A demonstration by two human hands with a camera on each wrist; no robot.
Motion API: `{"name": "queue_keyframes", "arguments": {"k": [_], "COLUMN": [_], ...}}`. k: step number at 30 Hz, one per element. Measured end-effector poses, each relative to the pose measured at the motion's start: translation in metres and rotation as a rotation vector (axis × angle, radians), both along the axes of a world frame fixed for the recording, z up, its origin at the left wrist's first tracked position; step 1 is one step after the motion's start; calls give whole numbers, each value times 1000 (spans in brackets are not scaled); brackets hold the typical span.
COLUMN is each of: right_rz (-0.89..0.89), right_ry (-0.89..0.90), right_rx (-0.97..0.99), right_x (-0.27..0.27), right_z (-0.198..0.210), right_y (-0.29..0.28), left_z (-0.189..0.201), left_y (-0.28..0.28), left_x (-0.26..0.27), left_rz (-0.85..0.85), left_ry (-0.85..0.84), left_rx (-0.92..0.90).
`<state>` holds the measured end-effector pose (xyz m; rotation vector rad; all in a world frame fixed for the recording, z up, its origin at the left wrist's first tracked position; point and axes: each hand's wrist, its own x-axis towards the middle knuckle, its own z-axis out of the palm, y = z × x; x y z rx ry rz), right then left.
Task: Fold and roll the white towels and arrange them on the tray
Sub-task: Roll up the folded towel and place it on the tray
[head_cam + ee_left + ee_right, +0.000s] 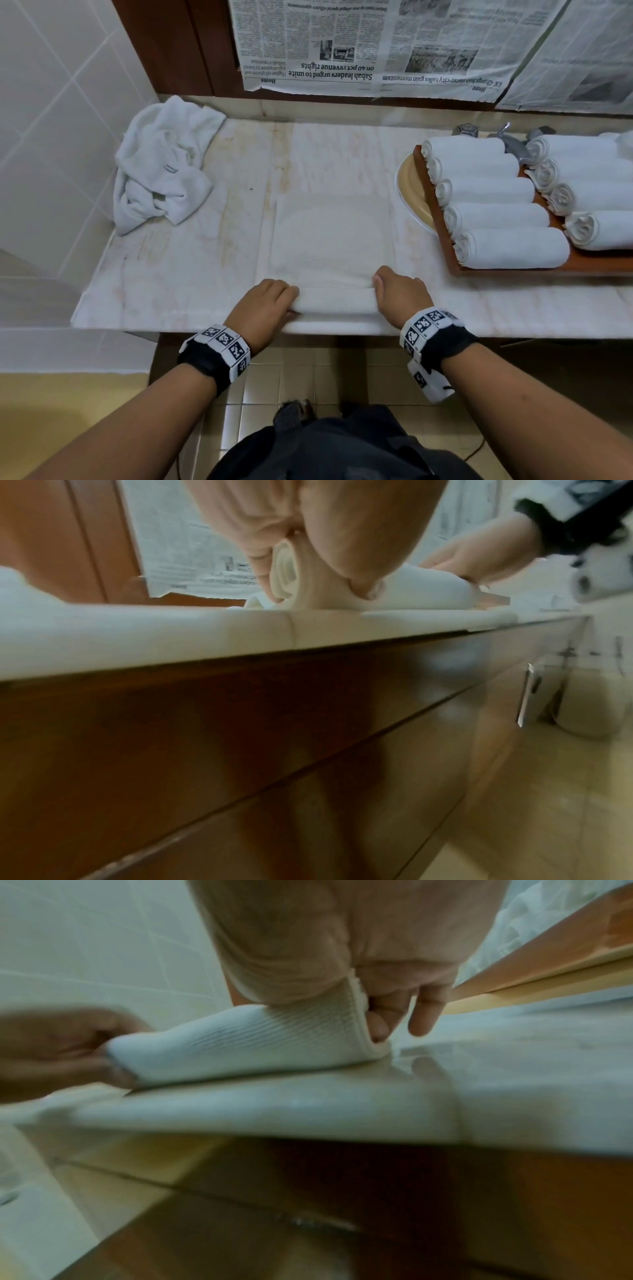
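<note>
Towel (334,298), half rolled at the counter's (191,274) near edge, gripped at each end by left hand (262,306) and right hand (400,293), fingers curled.

Bare tabletop (239,192) lies open between the crumpled towel pile (161,168) and the wooden tray (442,219) (rolled towels (493,212) fill it), with taps (510,140) behind the tray.

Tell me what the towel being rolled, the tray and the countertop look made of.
Towel being rolled: white cotton-like cloth, ribbed weave.
Tray: apparently wood, reddish-brown with a smooth satin face.
Countertop: probably polished marble or similar stone, pale with faint veining, glossy rounded edge.
</note>
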<state>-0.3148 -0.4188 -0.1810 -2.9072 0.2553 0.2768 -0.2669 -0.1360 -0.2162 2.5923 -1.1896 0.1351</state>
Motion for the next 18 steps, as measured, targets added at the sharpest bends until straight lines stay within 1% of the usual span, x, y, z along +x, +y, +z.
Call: {"name": "queue_keyframes", "arguments": {"k": [2,3,5,6,8,11,14,16,18], "right_rz": [-54,-53,46,106,156,208,183,126,76], "right_ry": [-165,-263,-381,-389,-335,-305,-294,-291,-288], "right_rx": [38,64,111,144,206,150,159,178,160], "right_x": [-11,-18,-35,-44,-60,-68,-58,-48,-41], "right_z": [-5,-7,-16,-21,-29,-36,-35,-32,-29], "right_y": [6,9,10,8,2,-10,-17,-19,-20], "left_z": [3,5,7,8,8,9,18,23,22], "left_y": [0,0,-2,-2,-2,-4,-6,-8,-7], "left_x": [1,4,10,13,19,22,24,27,32], "left_rz": [70,100,136,134,123,140,192,237,284], "left_ry": [92,159,294,343,383,400,494,556,584], "left_rx": [-46,-67,-101,-115,-143,-167,-175,-155,-138]}}
